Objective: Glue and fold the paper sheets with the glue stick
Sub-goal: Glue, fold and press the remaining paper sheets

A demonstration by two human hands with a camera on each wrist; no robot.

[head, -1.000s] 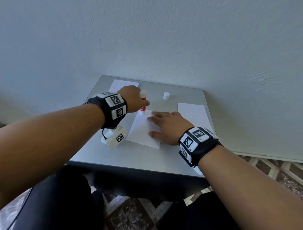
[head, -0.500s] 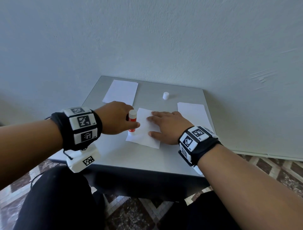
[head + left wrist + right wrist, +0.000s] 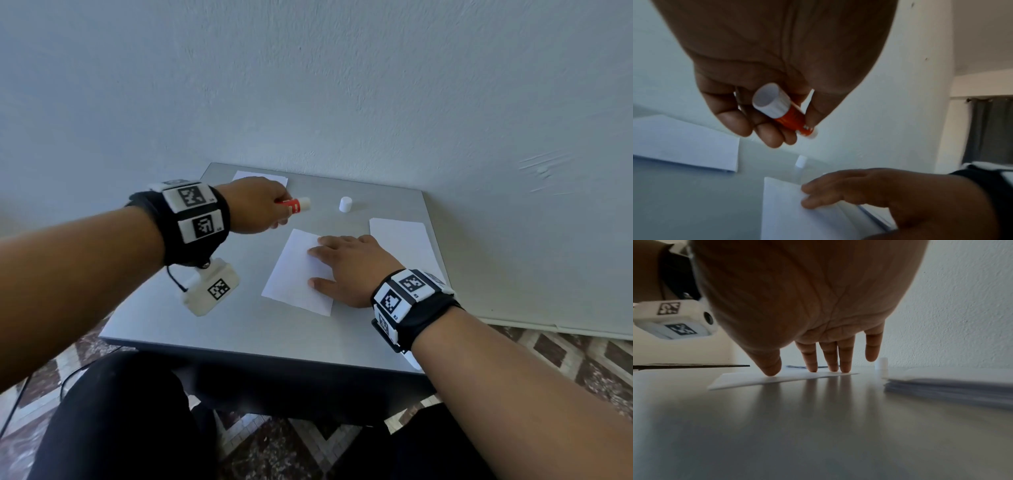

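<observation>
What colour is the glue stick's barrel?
Orange-red barrel on the glue stick, white ends; clearest in the left wrist view.

Setting: looking like a plain room in a home, not a lab or shop.
Wall [image 3: 342,85]: showing bare, rough, pale plaster, running straight behind the counter [image 3: 239,325].
Floor [image 3: 582,359]: showing patterned brown and white tiles.
Window [image 3: 990,129]: sitting in a recess, hanging with a dark curtain.
</observation>
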